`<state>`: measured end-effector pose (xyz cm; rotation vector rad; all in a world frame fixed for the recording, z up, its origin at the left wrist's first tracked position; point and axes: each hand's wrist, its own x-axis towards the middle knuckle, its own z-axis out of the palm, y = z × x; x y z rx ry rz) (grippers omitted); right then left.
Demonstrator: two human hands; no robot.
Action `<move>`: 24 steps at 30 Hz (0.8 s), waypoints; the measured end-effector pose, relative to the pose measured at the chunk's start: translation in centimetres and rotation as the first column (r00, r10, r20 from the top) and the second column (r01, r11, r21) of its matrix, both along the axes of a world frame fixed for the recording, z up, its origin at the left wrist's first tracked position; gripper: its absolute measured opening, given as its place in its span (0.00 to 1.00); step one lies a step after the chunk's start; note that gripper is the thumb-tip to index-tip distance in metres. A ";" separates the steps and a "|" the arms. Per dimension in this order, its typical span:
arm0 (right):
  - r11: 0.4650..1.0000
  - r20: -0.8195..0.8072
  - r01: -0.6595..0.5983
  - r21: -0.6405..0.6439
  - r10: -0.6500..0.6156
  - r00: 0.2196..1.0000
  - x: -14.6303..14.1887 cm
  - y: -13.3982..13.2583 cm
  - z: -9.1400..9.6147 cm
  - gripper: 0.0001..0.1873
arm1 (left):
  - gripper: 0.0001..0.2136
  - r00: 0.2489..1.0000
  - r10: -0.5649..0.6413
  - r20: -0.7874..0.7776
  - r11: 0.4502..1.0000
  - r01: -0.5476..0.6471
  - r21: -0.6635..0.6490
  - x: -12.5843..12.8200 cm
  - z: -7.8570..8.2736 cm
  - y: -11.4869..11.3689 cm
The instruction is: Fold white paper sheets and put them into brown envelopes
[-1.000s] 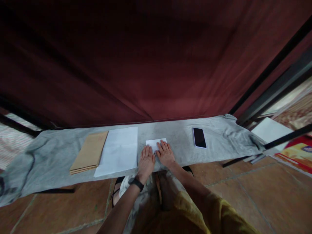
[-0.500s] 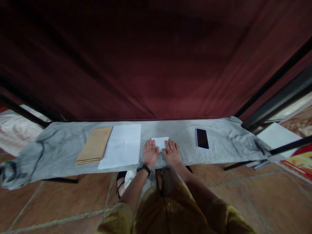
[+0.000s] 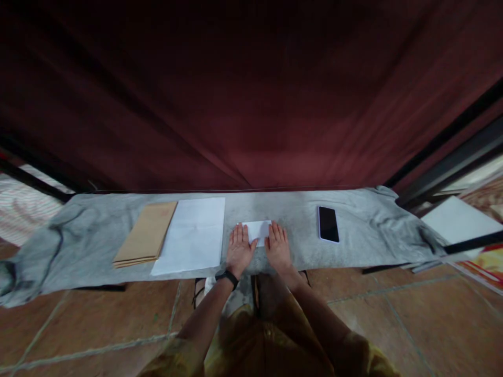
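Note:
A small folded white paper (image 3: 257, 230) lies on a grey cloth (image 3: 361, 222) that covers a long low table. My left hand (image 3: 238, 250) rests flat on the paper's left end, fingers stretched out. My right hand (image 3: 277, 247) lies flat on its right end, fingers out too. A black watch band sits on my left wrist (image 3: 227, 276). Both palms press down and hold nothing.
A stack of brown envelopes (image 3: 146, 240) and white sheets (image 3: 192, 234) lie left of my hands. A black phone (image 3: 328, 224) lies to the right. A dark red curtain (image 3: 251, 104) hangs behind the table. Tiled floor (image 3: 78, 324) runs below.
My two hands have slid apart along the folded paper, the left going left and the right going right. The view has shifted slightly.

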<state>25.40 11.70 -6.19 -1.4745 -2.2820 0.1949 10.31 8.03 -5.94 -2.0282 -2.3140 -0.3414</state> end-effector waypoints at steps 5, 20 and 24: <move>0.952 -0.037 -0.298 -0.074 0.296 0.954 -4.7 1.1 0.7 0.27 | 0.30 0.999 -0.040 -0.027 0.999 0.039 -0.039 -0.4 -0.3 -0.1; 0.983 0.119 -0.178 -0.034 0.181 0.976 -2.1 1.8 -0.1 0.27 | 0.30 0.997 0.037 0.067 0.999 -0.038 0.020 0.3 -0.5 -2.8; 0.985 0.129 -0.173 -0.011 0.173 0.976 -2.3 1.7 -0.2 0.30 | 0.32 0.999 0.000 0.050 0.998 -0.003 0.056 0.3 -0.7 -5.7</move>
